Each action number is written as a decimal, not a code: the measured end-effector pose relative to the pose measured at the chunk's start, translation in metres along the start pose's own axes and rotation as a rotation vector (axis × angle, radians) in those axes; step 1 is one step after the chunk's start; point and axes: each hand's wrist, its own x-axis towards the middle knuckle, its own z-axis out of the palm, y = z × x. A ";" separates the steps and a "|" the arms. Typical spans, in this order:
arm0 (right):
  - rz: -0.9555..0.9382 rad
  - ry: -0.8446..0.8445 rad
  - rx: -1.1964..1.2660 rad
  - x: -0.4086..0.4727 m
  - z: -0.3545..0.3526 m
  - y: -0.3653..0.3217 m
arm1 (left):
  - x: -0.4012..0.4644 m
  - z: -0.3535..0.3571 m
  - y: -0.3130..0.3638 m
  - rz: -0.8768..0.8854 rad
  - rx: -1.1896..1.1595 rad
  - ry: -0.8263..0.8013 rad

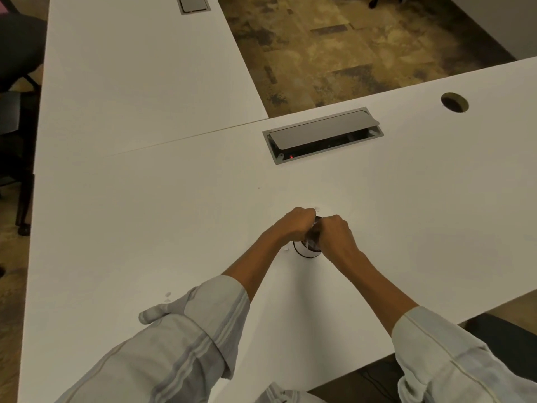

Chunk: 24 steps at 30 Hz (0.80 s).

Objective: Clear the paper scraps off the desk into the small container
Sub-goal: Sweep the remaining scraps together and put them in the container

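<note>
Small dark-rimmed container [308,249] upright on white desk [145,228]; paper scraps [286,249] just left.

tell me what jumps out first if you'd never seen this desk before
Two hands, left hand and right hand, meet mid-desk, curled around a small dark container. Behind them a grey cable hatch is sunk in the white desk. A few paper scraps lie by the left sleeve.

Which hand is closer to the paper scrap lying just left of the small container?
Left. The left hand is above the paper scrap, its wrist right beside it. The right hand is on the far side of the small container.
</note>
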 end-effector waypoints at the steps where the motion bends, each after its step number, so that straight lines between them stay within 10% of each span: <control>1: 0.013 -0.013 -0.003 0.001 0.001 -0.001 | -0.005 0.001 0.004 -0.019 -0.050 -0.051; 11: 0.050 -0.114 -0.035 0.010 -0.020 -0.005 | -0.025 0.005 0.028 -0.102 -0.358 -0.177; 17: 0.047 0.145 0.187 -0.013 -0.079 0.009 | -0.070 -0.057 0.050 0.015 -0.290 -0.209; 24: -0.137 0.196 0.429 -0.053 -0.074 -0.042 | -0.101 -0.125 -0.039 0.137 -0.078 0.187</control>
